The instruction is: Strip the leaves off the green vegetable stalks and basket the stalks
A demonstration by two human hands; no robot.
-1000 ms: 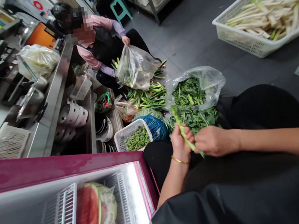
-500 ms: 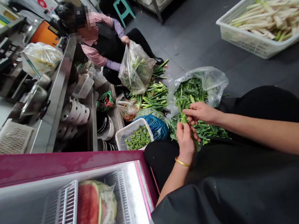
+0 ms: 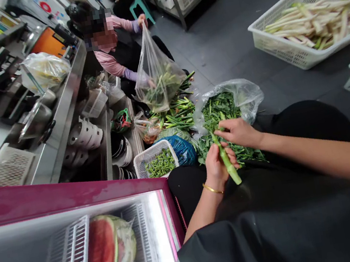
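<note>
From my post I look down on a dark tiled floor (image 3: 230,44) in a kitchen. A steel desk (image 3: 62,124) runs along the left; a lit cabinet (image 3: 71,193) with a cut watermelon (image 3: 102,254) stands nearest on that side. A co-worker (image 3: 108,61) holds up a clear bag ahead, and a white basket (image 3: 282,49) of pale stalks sits off to the right. Just before my knees, leafy greens (image 3: 221,105) lie in and around an open plastic bag (image 3: 249,93).

The stem (image 3: 229,164) slants above my lap, close over the greens. My left grip (image 3: 215,164) is curled around its middle, cut end towards me; my right grip (image 3: 238,132) pinches its leafy far end.
</note>
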